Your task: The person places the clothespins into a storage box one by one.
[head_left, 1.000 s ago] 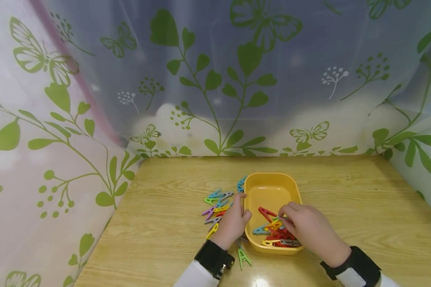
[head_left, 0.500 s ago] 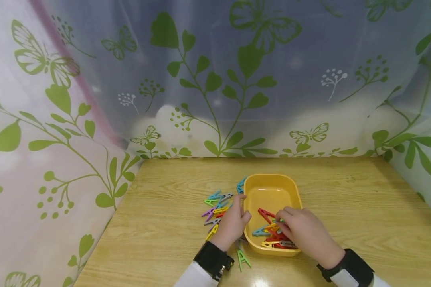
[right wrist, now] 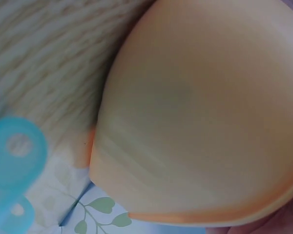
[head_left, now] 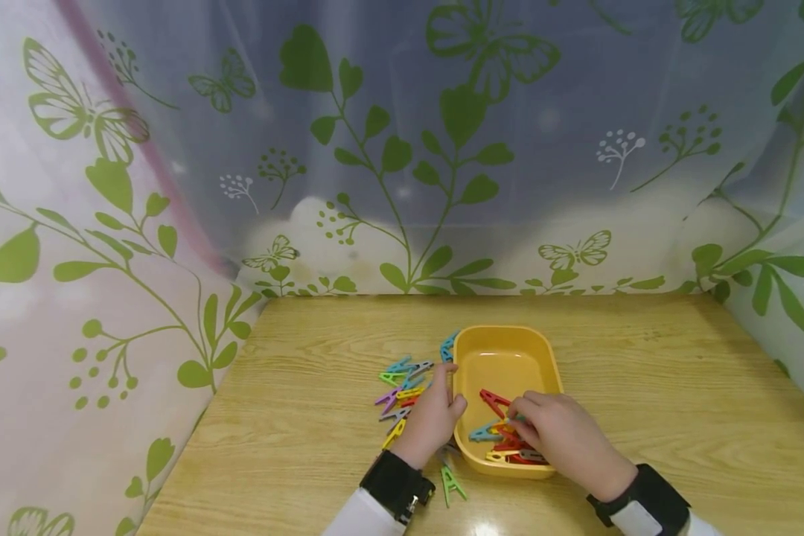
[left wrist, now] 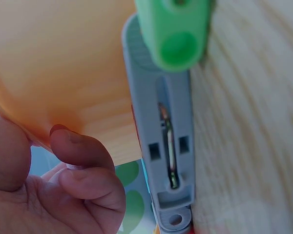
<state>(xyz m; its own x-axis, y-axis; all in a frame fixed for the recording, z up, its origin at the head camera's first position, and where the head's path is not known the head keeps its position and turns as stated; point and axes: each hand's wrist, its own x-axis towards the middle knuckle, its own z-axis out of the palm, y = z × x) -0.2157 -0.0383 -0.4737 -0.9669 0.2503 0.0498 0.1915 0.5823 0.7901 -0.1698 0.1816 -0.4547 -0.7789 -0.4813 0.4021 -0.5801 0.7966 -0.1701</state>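
In the head view my left hand (head_left: 431, 415) holds the left rim of the yellow plastic basin (head_left: 505, 333), its thumb over the edge. The left wrist view shows its curled fingers (left wrist: 85, 151) against the basin's outer wall (left wrist: 63, 63). Inside the basin's near right part, my right hand (head_left: 569, 439) pinches a clothespin, of which only a light-blue bit shows between the fingertips. Red, yellow, blue and grey clothespins lie about it, including a red clothespin (head_left: 493, 402) and a blue clothespin (head_left: 485, 432). The right wrist view shows mostly the basin's outer wall (right wrist: 200, 112).
Several loose clothespins lie left of the basin, among them a purple clothespin (head_left: 388, 400). A green clothespin (head_left: 451, 484) lies in front of the basin, near a grey clothespin (left wrist: 161, 126). A blue clothespin (right wrist: 14, 156) shows in the right wrist view. Patterned curtains (head_left: 375, 186) bound the wooden table (head_left: 295, 417).
My right hand has shifted left and slightly nearer within the basin, over the clothespins. The left hand stays at the rim.
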